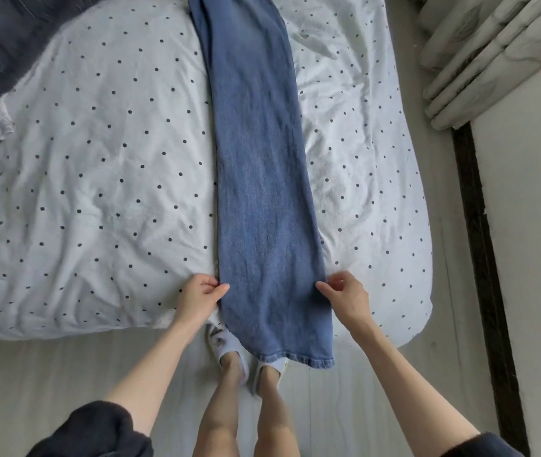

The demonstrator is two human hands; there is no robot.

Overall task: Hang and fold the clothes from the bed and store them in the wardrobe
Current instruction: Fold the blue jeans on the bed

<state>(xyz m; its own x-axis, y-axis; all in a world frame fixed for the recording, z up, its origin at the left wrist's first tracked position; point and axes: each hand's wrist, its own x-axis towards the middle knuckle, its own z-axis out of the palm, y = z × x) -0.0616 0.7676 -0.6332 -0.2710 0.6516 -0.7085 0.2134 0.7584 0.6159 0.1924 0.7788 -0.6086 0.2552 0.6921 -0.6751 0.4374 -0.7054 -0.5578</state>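
Jeans (262,192) lie folded lengthwise, one leg over the other, in a long strip down the middle of the bed (98,179). Waist end runs off the top of the frame; hem end hangs over the near edge of the mattress and covers part of your feet (229,354).

Your left hand (201,296) sits at the strip's left edge, just short of the bed's near edge. Thumb and fingertips are pressed together right on the denim edge; looks like a pinch on the fabric.

Your right hand (345,296) mirrors it at the right edge, same level. Fingers are curled, index tip on or just over the denim edge. You can't tell from this view whether it actually has hold of the cloth.

Both hands flank the strip, denim between them, hem below both wrists.

Dark navy garment (9,41) lies on the bed at far left, well apart from both hands. Curtain (480,57) hangs at right, past the bed.
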